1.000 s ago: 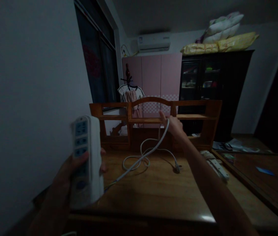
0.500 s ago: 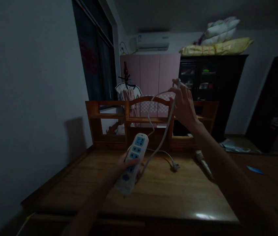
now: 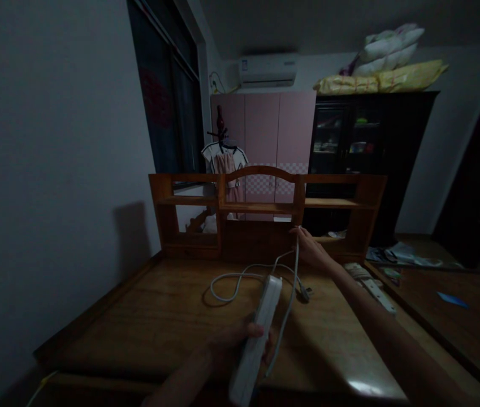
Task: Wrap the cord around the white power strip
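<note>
My left hand (image 3: 233, 350) is wrapped round a white power strip (image 3: 257, 333), held edge-on low over the wooden desk (image 3: 146, 316). Its white cord (image 3: 240, 277) runs from the strip's near end up to my right hand (image 3: 310, 251), which pinches it just above the desk near the shelf unit. The rest of the cord lies in a loop on the desk and ends in a plug (image 3: 305, 293) just left of my right forearm.
A wooden shelf unit (image 3: 265, 209) stands along the desk's far edge. A second power strip (image 3: 371, 285) lies at the desk's right edge. A wall runs along the left. Pink and dark wardrobes (image 3: 375, 147) stand behind.
My right hand has come down with the cord from above the shelf to desk level. My left hand has lowered the power strip toward me and turned it edge-on.
</note>
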Tool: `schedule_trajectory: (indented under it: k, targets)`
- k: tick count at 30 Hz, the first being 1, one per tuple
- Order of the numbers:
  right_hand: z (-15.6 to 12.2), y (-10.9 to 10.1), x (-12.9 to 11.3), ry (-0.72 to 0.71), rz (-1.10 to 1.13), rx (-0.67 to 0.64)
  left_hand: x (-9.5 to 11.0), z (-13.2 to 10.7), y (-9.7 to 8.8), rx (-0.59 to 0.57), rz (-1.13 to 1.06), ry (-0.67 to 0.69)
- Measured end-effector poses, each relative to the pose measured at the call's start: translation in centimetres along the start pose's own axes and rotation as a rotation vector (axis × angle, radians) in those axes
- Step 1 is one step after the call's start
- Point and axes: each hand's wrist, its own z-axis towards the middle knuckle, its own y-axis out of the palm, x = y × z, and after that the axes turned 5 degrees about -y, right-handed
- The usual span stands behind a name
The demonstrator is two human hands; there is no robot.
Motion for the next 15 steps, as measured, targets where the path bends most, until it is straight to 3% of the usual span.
schedule_trajectory:
  k: [4, 10, 15]
  targets:
    - [0.8, 1.1, 0.4, 0.061, 0.148, -0.072, -0.2, 1.7, -0.3, -0.054, -0.07, -0.133]
    - [3.2, 1.3, 1.2, 0.179, 0.26, 0.014, 1.4, 5.6, -0.3, -0.102, -0.078, -0.045]
    - [2.9, 3.1, 2.9, 0.274, 0.175, -0.048, 2.1, 7.2, -0.6, -0.151, 0.036, -0.005]
